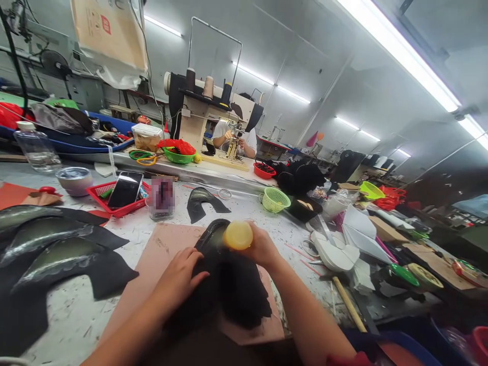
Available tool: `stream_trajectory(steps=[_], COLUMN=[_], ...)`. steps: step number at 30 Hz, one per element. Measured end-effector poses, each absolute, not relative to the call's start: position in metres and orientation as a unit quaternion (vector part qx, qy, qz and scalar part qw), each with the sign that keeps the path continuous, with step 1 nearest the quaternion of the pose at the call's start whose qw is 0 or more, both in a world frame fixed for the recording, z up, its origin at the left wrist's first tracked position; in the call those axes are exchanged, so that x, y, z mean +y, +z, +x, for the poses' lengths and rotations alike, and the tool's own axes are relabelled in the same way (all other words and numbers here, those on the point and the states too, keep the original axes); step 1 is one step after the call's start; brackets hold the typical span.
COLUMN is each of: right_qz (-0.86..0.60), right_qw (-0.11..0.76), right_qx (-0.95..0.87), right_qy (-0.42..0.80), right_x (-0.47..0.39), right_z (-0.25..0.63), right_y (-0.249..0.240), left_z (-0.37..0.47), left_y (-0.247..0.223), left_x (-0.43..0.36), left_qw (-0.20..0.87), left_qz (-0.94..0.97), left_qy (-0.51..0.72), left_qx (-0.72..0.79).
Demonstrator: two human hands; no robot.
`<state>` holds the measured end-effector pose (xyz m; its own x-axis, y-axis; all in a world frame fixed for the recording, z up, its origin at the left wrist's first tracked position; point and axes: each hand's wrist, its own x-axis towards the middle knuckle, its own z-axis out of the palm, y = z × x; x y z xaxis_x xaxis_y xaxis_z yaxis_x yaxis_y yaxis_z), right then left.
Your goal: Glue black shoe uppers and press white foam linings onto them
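Note:
A dark curved piece (224,269), black and soft-looking, lies on a pinkish board (145,264) in front of me. My left hand (183,274) rests on its left edge, fingers pressed down and thumb apart. In my right hand (259,246) is a yellowish, round-ended container (239,235), held over the upper right of the dark piece; the hand's fingers are mostly hidden behind it. Several black curved pieces with shiny patches (64,259) overlap on the left. One smaller black arch (206,202) lies beyond the board.
A red basket (118,201) with a phone, a lidded cup (74,180) and a bottle (36,147) stand at the left. Beyond are a green basket (275,200) and a sewing machine (198,114) with a person behind it. A wooden-handled tool (348,305) lies right.

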<state>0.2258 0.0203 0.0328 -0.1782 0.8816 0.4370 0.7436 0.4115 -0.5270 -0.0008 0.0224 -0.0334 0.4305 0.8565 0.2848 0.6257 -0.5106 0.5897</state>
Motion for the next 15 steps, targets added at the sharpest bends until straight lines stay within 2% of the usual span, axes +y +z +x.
stream_trajectory(steps=[2, 6, 11, 15], right_qz=[-0.522, -0.552, -0.507, -0.524], right_qw=[0.324, 0.393, 0.326, 0.389], right_qx=[-0.779, -0.733, -0.788, -0.754], right_qy=[0.123, 0.066, 0.125, 0.078], right_x=[0.02, 0.02, 0.017, 0.016], right_z=[0.229, 0.234, 0.24, 0.247], right_y=[0.035, 0.038, 0.038, 0.039], left_z=[0.001, 0.008, 0.015, 0.015], left_y=[-0.029, -0.02, -0.021, -0.033], left_x=[0.022, 0.022, 0.025, 0.032], left_qw=[0.188, 0.15, 0.099, 0.084], left_qz=[0.827, 0.831, 0.833, 0.824], left_qy=[0.271, 0.235, 0.23, 0.277], left_qx=[0.456, 0.481, 0.494, 0.486])
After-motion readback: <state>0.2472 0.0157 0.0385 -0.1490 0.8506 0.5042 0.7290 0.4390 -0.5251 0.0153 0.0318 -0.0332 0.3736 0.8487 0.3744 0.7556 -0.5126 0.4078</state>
